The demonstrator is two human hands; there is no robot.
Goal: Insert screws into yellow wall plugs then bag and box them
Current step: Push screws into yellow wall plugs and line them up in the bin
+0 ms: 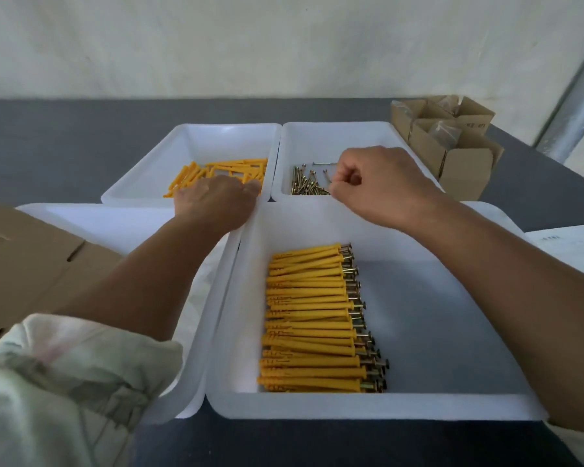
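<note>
Judging by the near right tray [435,315], the inserting step is well under way: a long, tidy row of assembled plugs [311,318], each yellow plug with a screw head showing at its right end, lies along the tray's left half, while the right half is bare

Loose yellow wall plugs [223,170] lie in the far left tray [142,163] and a small heap of screws [307,183] lies in the far right tray [334,136], so there are more pairs to join. The left hand [216,200] reaches over the near wall of the plug tray with its back to the camera. Its fingers are hidden beyond the knuckles, so I cannot tell whether they grip a plug. The right hand [381,183] hangs over the screw tray with fingers curled in. One long screw points at its thumb side, but whether it is pinched cannot be made out

Bagging and boxing look begun, at most. The small cardboard boxes [452,153] at the far right stand open with something clear and crinkled inside, too blurred to name. A large cardboard box [24,254] at the near left is cut off by the frame edge and covers part of the near left tray [98,217], whose contents are hidden behind the left forearm and its rolled sleeve [64,382]
</note>
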